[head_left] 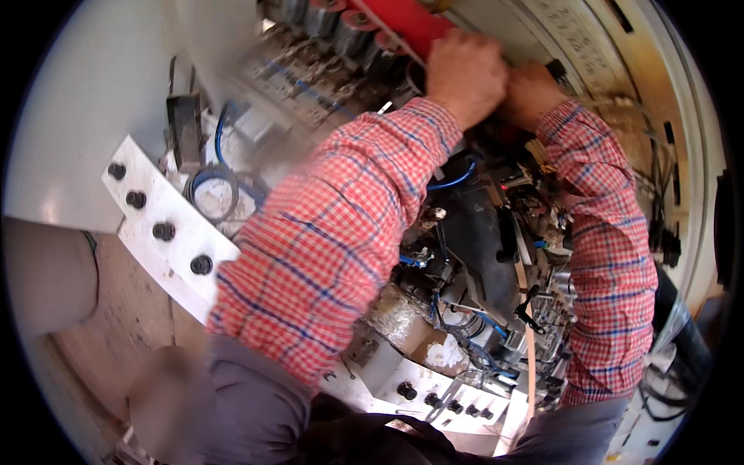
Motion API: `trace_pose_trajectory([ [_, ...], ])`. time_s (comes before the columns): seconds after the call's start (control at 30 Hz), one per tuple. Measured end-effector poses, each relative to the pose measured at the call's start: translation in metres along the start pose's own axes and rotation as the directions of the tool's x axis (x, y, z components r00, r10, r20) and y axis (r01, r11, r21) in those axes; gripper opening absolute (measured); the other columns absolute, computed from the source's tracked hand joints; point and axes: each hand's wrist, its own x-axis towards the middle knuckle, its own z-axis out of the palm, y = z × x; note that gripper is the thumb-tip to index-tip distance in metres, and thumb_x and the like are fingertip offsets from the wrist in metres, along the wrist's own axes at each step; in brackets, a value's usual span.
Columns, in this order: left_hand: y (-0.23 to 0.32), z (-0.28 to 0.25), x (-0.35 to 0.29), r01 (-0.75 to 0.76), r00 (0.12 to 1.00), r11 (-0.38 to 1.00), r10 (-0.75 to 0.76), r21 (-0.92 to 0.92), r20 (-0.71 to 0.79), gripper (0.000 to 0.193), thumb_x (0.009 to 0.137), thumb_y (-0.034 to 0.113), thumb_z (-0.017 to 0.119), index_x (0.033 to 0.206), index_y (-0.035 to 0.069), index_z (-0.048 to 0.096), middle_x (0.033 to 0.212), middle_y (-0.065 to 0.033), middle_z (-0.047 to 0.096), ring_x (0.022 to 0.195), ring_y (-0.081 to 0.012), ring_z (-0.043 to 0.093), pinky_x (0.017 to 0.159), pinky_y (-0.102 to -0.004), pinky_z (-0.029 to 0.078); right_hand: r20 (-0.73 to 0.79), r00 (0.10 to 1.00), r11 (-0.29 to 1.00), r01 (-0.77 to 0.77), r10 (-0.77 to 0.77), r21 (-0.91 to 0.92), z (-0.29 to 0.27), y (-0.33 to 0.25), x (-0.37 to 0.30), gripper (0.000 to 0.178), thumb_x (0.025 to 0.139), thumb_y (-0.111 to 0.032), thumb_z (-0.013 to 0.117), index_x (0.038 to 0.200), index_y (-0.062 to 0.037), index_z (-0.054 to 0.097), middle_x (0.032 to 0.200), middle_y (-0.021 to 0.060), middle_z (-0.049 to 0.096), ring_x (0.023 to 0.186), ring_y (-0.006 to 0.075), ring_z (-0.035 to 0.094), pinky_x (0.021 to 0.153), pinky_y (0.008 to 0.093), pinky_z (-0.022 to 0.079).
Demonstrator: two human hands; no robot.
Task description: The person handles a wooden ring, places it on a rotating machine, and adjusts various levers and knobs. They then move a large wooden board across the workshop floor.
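Observation:
Both my arms reach far forward into an opened machine, in red checked sleeves. My left hand (467,79) is closed at the right end of a red bar (407,27), knuckles up. What its fingers grip is hidden under the hand. Right against it sits my right hand (533,94), its fingers out of sight behind the left hand. Left of the hands, a row of grey cylindrical parts with reddish tops (356,22) runs beside the red bar.
A white panel with black knobs (163,232) lies at the left, and a second knobbed panel (432,400) near my body. Between my arms are a black plate (473,232), blue tubes (457,182), wiring and whitish lint (443,353). A cream frame (647,70) borders the right.

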Motion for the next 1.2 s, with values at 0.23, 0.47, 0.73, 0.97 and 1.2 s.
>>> trace_pose_trajectory([
  [0.23,-0.034,-0.188,-0.064,-0.375,0.914,0.906,0.397,-0.198,0.084,0.02,0.086,0.01,0.062,0.103,0.001,0.062,0.095,-0.0156,0.065,0.087,-0.0353,0.064,0.077,-0.0423,0.052,0.066,0.989,0.989,0.138,-0.134,-0.052,-0.01,-0.001,-0.003,0.015,0.086,-0.009,0.062,0.097,-0.009,0.074,0.09,0.0158,0.074,0.09,0.0325,0.073,0.076,0.0441,0.058],
  [0.47,-0.046,-0.294,-0.296,0.253,0.928,0.935,-0.162,-0.249,0.335,0.02,0.079,0.005,0.06,0.099,0.002,0.059,0.095,-0.0146,0.066,0.086,-0.0348,0.065,0.073,-0.0472,0.054,0.237,0.945,0.967,0.245,-0.224,-0.065,-0.041,-0.007,0.002,0.02,0.085,-0.011,0.065,0.104,-0.0047,0.067,0.093,0.0153,0.071,0.087,0.0331,0.071,0.075,0.0447,0.057],
  [0.73,-0.054,-0.281,-0.387,0.074,0.907,0.982,0.005,-0.172,0.422,0.015,0.083,0.016,0.069,0.097,0.015,0.063,0.098,-0.0006,0.067,0.1,-0.022,0.064,0.088,-0.0449,0.046,0.248,0.916,0.942,0.334,-0.316,-0.034,-0.05,-0.007,0.005,0.022,0.083,-0.013,0.067,0.101,-0.0017,0.061,0.092,0.0135,0.064,0.089,0.0322,0.066,0.074,0.0434,0.055],
  [0.97,-0.063,-0.283,-0.384,-0.035,0.889,0.987,0.102,-0.155,0.447,0.019,0.084,0.033,0.063,0.096,0.019,0.058,0.095,0.0026,0.067,0.094,-0.016,0.067,0.101,-0.0478,0.035,0.312,0.903,0.949,0.314,-0.296,-0.009,-0.054,-0.011,0.009,0.02,0.084,-0.011,0.067,0.099,0.0003,0.06,0.091,0.0158,0.062,0.088,0.0357,0.062,0.075,0.0459,0.051],
  [1.2,-0.073,-0.276,-0.384,-0.068,0.943,0.967,0.143,-0.245,0.302,0.018,0.087,0.03,0.059,0.089,0.013,0.063,0.093,-0.0023,0.068,0.095,-0.0208,0.068,0.1,-0.0488,0.038,0.327,0.909,0.963,0.268,-0.26,0.021,-0.054,-0.014,0.007,0.011,0.082,-0.004,0.066,0.09,0.0007,0.06,0.09,0.0189,0.06,0.088,0.0399,0.058,0.077,0.0489,0.048],
])
